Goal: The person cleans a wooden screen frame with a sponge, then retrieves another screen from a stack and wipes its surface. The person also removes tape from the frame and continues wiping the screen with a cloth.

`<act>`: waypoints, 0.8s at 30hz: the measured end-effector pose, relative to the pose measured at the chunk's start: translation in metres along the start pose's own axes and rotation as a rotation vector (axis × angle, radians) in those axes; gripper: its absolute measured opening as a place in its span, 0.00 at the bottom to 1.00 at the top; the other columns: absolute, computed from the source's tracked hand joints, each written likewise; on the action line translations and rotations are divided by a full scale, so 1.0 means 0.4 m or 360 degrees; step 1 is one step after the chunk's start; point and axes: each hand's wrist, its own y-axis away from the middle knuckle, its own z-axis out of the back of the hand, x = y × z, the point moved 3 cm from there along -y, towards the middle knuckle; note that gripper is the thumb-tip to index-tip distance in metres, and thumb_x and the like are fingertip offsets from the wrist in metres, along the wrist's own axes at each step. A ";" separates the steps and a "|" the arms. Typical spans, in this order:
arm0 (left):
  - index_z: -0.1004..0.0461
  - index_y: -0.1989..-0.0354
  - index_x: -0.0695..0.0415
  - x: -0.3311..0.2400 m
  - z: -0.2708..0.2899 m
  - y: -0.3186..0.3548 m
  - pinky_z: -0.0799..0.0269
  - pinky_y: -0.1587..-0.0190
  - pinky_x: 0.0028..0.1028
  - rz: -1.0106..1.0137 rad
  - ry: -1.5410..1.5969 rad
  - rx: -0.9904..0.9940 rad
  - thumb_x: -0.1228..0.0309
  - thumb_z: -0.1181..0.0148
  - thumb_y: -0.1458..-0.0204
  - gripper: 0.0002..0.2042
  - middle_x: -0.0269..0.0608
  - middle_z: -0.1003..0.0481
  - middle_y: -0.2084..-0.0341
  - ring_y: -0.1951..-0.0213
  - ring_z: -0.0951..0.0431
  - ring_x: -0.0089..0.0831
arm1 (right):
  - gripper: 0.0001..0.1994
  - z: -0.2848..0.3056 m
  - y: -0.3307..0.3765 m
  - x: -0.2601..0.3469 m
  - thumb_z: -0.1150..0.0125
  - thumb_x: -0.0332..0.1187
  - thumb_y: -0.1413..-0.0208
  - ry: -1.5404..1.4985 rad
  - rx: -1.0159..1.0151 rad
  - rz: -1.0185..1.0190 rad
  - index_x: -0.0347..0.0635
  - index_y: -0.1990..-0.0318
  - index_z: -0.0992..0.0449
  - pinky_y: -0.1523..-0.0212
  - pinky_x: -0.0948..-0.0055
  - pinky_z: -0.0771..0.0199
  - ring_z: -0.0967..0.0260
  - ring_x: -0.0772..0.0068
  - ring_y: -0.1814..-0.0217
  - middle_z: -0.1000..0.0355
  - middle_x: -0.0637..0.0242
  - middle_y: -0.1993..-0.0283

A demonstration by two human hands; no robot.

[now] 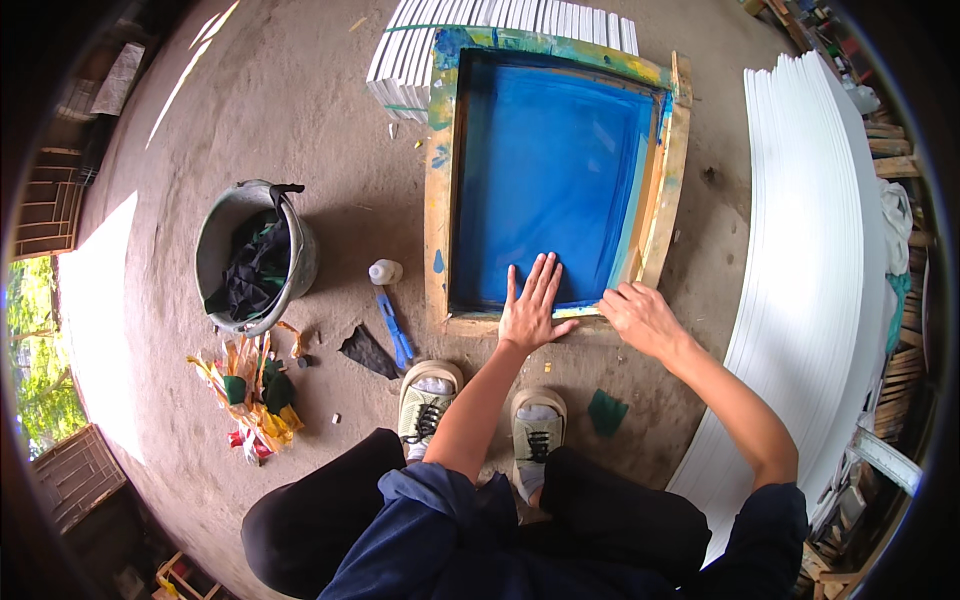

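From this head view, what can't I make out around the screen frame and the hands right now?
- What lies under the blue screen: hidden by the mesh and wooden frame.
- Right hand fingertips at the frame's near corner: curled under, so any grip is unclear.
- Mesh beneath the flat left hand: covered by the palm.
- Bucket contents: dark cloth hides what is below.
- White sheet stack: its far end is cut off by the picture's rim.

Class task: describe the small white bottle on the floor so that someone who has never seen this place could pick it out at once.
Start at the big wooden frame with the blue screen, lying flat on the dirt floor. Just off its left edge, between the frame and the grey bucket, a small white bottle lies beside a blue tool. It is the only white, rounded thing there; the scraps nearby are dark or brightly coloured.
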 end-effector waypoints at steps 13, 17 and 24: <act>0.51 0.35 0.57 0.068 0.097 0.055 0.71 0.34 0.52 0.0068 0.0416 -0.0308 0.55 0.41 0.56 0.41 0.44 0.56 0.33 0.31 0.61 0.41 | 0.09 0.125 -0.036 -0.008 0.46 0.27 0.49 -0.0353 -0.0110 -0.0601 0.40 0.60 0.26 0.55 0.63 0.32 0.33 0.62 0.55 0.32 0.61 0.58; 0.52 0.35 0.57 0.143 0.170 0.115 0.73 0.35 0.55 0.0287 0.0295 -0.0487 0.57 0.39 0.57 0.41 0.46 0.54 0.34 0.31 0.61 0.44 | 0.15 0.005 -0.134 -0.005 0.48 0.39 0.43 -0.0767 0.0483 -0.0826 0.36 0.56 0.29 0.52 0.60 0.31 0.31 0.54 0.53 0.30 0.53 0.59; 0.66 0.33 0.59 0.174 0.165 0.154 0.75 0.37 0.59 0.0614 0.0141 -0.0393 0.45 0.27 0.78 0.66 0.58 0.67 0.34 0.32 0.70 0.52 | 0.25 -0.224 -0.176 0.019 0.51 0.48 0.42 -0.0862 0.1110 -0.1028 0.31 0.49 0.33 0.46 0.56 0.34 0.36 0.48 0.44 0.34 0.46 0.46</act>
